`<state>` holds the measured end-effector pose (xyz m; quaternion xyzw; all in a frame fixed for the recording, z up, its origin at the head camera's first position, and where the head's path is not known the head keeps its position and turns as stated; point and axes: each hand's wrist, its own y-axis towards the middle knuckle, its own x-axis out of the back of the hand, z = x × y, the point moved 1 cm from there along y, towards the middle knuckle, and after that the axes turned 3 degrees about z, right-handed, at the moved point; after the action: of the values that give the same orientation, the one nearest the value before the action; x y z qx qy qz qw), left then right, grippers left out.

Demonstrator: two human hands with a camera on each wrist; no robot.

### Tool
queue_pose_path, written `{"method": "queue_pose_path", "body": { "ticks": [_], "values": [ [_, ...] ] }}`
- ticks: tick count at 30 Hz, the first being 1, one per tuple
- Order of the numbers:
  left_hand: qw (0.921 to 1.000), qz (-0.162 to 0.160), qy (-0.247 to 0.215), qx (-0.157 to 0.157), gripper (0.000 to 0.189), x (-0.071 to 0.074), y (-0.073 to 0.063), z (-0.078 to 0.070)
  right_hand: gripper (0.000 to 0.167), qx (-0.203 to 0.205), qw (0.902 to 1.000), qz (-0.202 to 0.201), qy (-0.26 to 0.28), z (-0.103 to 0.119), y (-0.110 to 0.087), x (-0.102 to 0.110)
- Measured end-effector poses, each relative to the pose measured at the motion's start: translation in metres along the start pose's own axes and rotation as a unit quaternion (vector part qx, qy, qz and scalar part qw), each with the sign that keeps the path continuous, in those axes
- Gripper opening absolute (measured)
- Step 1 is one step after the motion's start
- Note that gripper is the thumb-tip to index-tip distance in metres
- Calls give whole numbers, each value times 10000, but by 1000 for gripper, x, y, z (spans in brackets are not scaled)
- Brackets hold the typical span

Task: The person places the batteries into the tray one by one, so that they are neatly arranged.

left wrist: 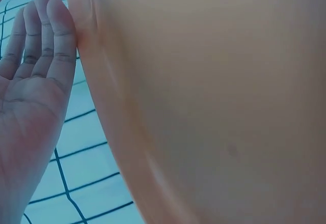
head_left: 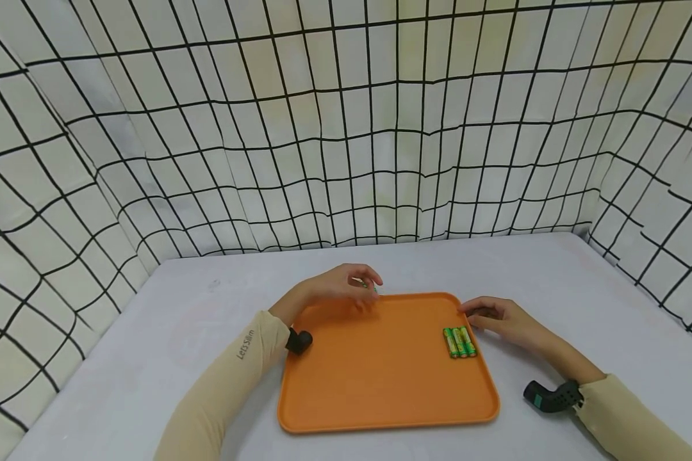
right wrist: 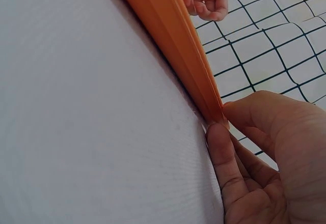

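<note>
Over the far left edge of an orange tray [head_left: 392, 378], my left hand [head_left: 343, 285] has its fingers and thumb around a small green battery [head_left: 375, 290], mostly hidden behind the fingers. In the left wrist view, the palm and several fingers [left wrist: 62, 25] lie beside the tray's edge, and the battery does not show. My right hand [head_left: 510, 323] is at the tray's far right corner. The right wrist view shows its thumb and fingers [right wrist: 222, 145] pinching the orange rim. Several green-and-yellow batteries [head_left: 459, 342] lie side by side on the tray's right part.
The tray lies on a table with a white cloth [head_left: 121, 358]. White walls with a black grid [head_left: 346, 147] stand behind the table and at both sides. A black wrist camera [head_left: 553, 396] sits on the right wrist, another [head_left: 298, 341] on the left.
</note>
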<state>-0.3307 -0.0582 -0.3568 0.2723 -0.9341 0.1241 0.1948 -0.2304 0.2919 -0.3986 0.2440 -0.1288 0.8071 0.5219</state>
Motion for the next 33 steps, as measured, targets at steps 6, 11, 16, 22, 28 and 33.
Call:
{"method": "queue_pose_path", "body": {
  "ticks": [6,11,16,22,28,33],
  "values": [
    [9991,-218,367,-23,40,10,-1,3,32,29,9997,104,197,-3,0,0],
    [9978,-520,417,-38,38,19,-2,9,32,80,9996,133,221,-3,-1,0],
    [9947,-822,622,49,35,26,-2,12,32,131,9996,142,225,-2,-2,1],
    [9910,-1107,748,116,35,30,-2,15,32,22,9996,87,270,-1,-1,1],
    [9918,-1020,764,89,31,32,-2,21,31,38,9997,76,233,0,1,0],
    [9930,-815,849,32,29,33,-1,25,31,-1,9998,29,172,0,0,0]
  ]
}}
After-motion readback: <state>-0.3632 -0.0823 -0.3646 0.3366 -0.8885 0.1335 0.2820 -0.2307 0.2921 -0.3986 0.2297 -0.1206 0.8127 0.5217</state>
